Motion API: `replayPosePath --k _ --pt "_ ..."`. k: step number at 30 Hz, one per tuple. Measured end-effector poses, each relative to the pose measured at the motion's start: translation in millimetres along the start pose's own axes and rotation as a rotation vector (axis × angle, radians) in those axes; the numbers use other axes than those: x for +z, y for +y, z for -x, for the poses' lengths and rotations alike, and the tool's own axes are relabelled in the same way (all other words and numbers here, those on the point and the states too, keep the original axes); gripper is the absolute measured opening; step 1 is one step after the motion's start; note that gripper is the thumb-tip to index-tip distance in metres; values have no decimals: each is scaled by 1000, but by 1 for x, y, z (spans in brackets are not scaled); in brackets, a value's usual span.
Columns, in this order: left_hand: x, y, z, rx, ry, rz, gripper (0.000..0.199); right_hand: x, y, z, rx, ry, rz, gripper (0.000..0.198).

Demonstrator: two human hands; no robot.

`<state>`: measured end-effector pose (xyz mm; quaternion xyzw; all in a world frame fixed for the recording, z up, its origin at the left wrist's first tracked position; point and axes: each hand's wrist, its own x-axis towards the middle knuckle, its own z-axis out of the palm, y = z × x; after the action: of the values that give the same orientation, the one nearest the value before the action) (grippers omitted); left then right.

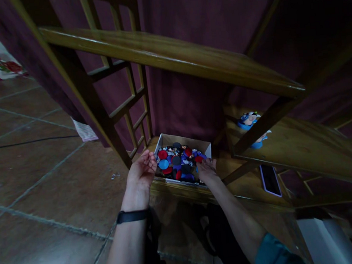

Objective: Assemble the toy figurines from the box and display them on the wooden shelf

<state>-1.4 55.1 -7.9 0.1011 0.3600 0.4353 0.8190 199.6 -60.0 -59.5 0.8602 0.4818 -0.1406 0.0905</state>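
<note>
A low cardboard box (185, 137) stands on the bottom wooden shelf. It holds a mix of small figures with round bases (176, 161) in red, blue, black and purple. My left hand (142, 168) is at the box's left side, palm turned up, fingers loosely curled and apart with nothing in them. A black band (132, 216) circles that wrist. Over the right end of the box, my right hand (207, 168) lies back up with its fingers stretched out by the figures; whether its fingertips touch one is hidden.
A wooden shelf board (168, 51) crosses above the box, with lattice (130, 105) at the left. Blue-and-white figures (249, 120) stand on a right-hand shelf. A phone (270, 180) lies below them. A purple curtain (185, 102) hangs behind. Tiled floor (60, 193) spreads left.
</note>
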Motion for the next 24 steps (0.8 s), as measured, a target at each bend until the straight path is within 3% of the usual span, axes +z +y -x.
replayPosePath --k 6,10,12,15,19,22,24 --pt "4 -1 3 -14 36 14 18 5 -5 2 5 17 -36 37" --pt "6 -4 4 -23 49 -3 16 -1 -3 2 17 70 -182 32" --pt "7 -8 3 -18 30 -25 16 -7 -1 -1 30 151 -402 29" --pt "8 -19 2 -29 7 -96 14 -16 -1 -6 11 252 -968 26" --pt "13 -40 3 -95 29 -314 13 -19 -19 -6 -93 196 -1651 25" --pt "17 -54 6 -162 -3 -398 14 -16 -37 -3 -186 70 -1892 25" --pt "18 -60 6 -164 -44 -394 15 -14 -47 -1 -228 61 -1907 26"
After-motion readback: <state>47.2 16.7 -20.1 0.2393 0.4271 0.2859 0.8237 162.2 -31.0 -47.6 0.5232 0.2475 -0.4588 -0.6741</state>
